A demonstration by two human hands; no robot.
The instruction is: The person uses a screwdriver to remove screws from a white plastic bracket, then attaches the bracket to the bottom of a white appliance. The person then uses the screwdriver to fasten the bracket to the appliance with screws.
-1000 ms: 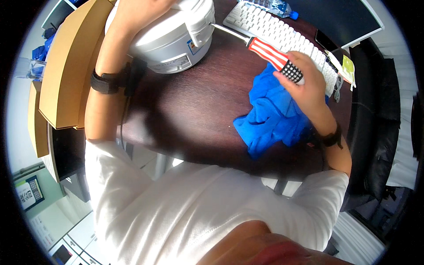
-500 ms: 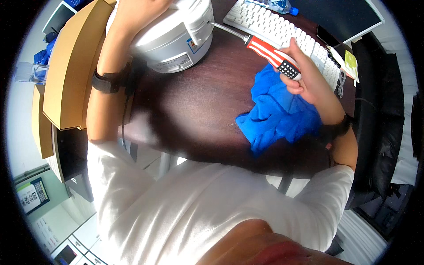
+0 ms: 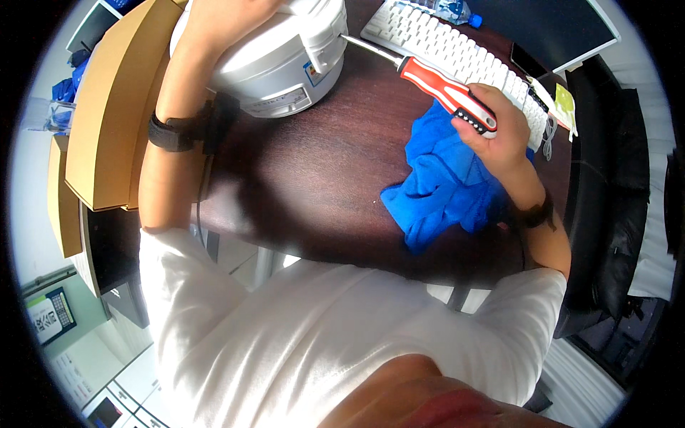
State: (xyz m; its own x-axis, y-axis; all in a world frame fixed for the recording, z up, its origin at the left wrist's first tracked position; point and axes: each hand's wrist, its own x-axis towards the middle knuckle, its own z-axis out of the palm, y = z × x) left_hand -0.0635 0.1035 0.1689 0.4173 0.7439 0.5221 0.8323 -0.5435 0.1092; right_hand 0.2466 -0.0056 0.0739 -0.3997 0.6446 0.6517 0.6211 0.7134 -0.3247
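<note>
My right hand (image 3: 503, 128) is closed round the handle of a screwdriver (image 3: 442, 82), red and white with a black, star-dotted end. Its thin metal shaft points left, and the tip meets the edge of a side bracket on a white, round, lidded appliance (image 3: 278, 78). On top of that appliance rests my left hand (image 3: 228, 18); its fingers run out at the picture's upper edge, so their pose is hidden. A crumpled blue cloth (image 3: 442, 182) lies on the desk beneath and in front of my right hand.
Behind the screwdriver is a white keyboard (image 3: 457, 53), with a plastic bottle (image 3: 457, 11) and a monitor (image 3: 549, 28) beyond. Cardboard boxes (image 3: 107, 107) stand at the left. A dark phone (image 3: 526, 59) lies on the dark desk (image 3: 307, 171) at the right.
My right hand has turned and regripped the screwdriver handle, its fingers now wrapped over the end. The handle has rotated, while the tip stays at the bracket. My left hand has barely moved.
</note>
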